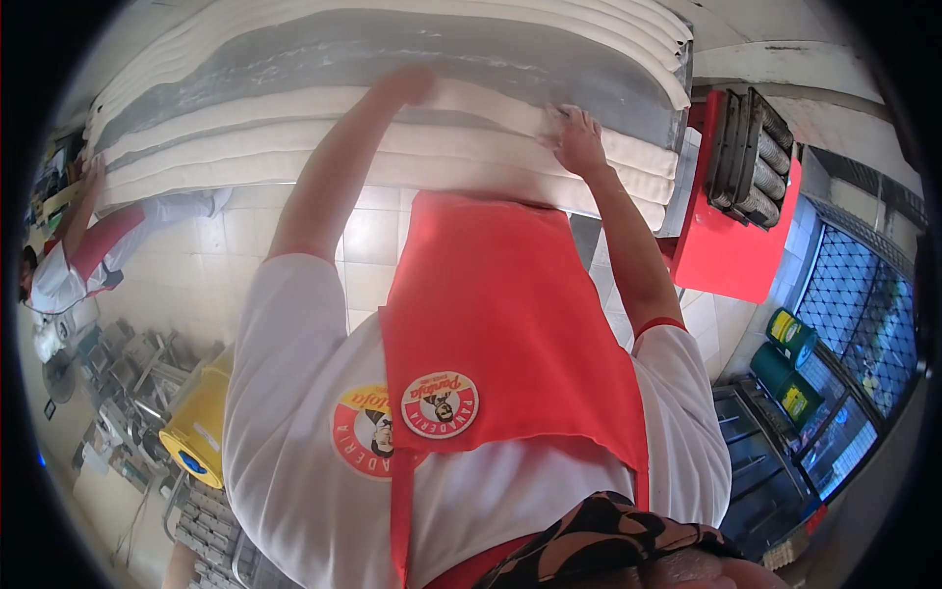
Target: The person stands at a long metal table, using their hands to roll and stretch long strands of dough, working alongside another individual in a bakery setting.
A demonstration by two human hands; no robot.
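Note:
Long pale dough strips lie side by side along the near part of a grey work table. My left hand is over the farthest strip of this near group; motion smears its fingers. To its right, my right hand rests on the same dough strip, fingers apart and slightly bent over its far edge. Between my hands this strip bows away from its neighbours onto the bare grey surface. More dough strips run along the table's far side.
A red table beside the right end holds dark metal baking pans. At the far left, another person has a hand at the table's end. A yellow bin and metal equipment stand lower left; green containers are at right.

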